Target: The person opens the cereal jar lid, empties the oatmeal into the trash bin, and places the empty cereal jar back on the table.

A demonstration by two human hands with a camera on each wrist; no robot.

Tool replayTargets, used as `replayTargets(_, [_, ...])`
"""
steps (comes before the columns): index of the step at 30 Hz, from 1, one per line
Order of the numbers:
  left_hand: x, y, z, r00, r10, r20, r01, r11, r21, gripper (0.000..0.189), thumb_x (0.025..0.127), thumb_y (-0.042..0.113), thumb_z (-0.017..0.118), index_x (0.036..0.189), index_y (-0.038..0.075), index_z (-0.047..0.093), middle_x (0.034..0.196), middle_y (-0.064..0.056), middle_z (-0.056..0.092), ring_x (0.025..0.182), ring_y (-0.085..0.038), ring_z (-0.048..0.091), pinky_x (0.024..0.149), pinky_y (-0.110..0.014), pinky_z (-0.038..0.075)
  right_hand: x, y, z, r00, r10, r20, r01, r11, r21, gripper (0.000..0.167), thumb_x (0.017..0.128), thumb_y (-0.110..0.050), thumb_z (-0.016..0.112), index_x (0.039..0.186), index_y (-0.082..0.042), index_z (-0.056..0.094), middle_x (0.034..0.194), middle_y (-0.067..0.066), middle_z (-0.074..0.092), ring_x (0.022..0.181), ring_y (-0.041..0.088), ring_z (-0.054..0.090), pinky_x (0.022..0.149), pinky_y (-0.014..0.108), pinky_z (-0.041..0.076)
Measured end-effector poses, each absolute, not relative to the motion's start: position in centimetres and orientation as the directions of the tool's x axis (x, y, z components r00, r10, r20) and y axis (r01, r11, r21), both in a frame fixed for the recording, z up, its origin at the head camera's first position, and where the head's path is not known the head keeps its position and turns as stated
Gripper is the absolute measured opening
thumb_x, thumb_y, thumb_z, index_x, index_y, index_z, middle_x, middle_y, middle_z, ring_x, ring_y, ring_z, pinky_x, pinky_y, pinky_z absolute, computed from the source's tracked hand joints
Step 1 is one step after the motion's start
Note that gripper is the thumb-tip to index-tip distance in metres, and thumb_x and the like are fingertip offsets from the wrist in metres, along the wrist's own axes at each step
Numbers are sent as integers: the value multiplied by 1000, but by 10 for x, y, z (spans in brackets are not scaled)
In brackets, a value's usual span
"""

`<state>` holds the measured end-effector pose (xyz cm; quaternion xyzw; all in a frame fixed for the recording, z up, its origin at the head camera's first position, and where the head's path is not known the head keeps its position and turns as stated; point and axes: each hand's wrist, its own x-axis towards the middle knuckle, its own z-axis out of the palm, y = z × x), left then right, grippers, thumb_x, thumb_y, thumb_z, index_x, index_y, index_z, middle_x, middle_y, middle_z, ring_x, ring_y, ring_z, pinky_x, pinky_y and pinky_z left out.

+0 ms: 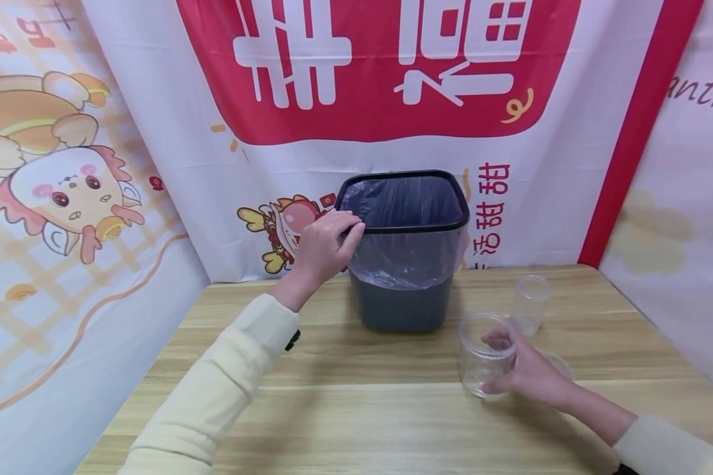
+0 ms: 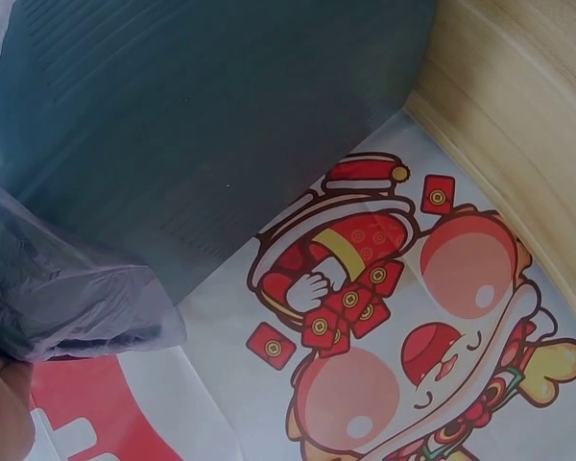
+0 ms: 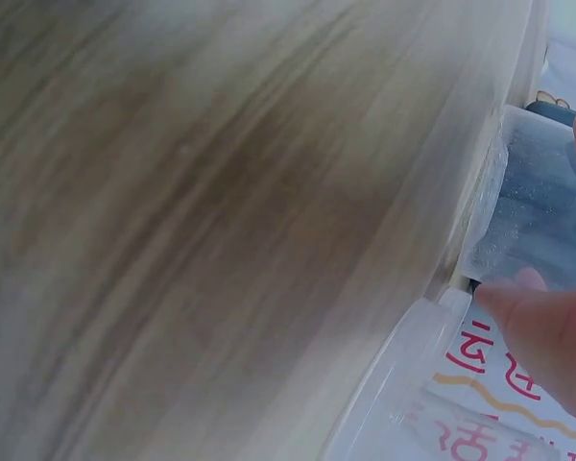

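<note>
A dark grey-blue trash bin with a black rim and a clear plastic liner stands upright at the back of the table. My left hand grips the left front corner of its rim, thumb towards the front. In the left wrist view, the bin's side fills the upper left, and the liner hangs beside a bit of finger. To the right, my right hand holds a clear plastic jar round its side. The right wrist view shows this jar between fingers and thumb.
A taller clear container stands behind the right hand. A clear round rim shows partly behind that hand. The wooden table meets printed cloth at the back and sides.
</note>
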<state>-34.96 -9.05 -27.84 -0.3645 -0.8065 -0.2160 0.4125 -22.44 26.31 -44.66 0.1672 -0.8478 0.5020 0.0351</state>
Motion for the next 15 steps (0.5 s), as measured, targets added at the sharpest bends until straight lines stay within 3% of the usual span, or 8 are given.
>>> replayTargets(7, [-349, -92, -278, -397, 409, 822, 767, 640, 52, 26, 96, 24, 58, 101, 5, 75, 102, -8, 73, 107, -23, 64, 98, -35, 47, -225, 269, -451, -937, -273, 220, -321, 417, -850, 87, 59, -10, 91, 128, 5, 40, 129, 27, 54, 121, 43, 49, 93, 12, 34])
replayTargets(15, [-349, -91, -277, -398, 412, 819, 773, 632, 57, 26, 96, 24, 58, 103, 5, 75, 103, -9, 72, 107, -23, 64, 100, -35, 46, -223, 272, -449, -936, -279, 216, -317, 396, -862, 88, 63, -8, 89, 133, 6, 37, 131, 29, 51, 120, 43, 49, 91, 20, 41])
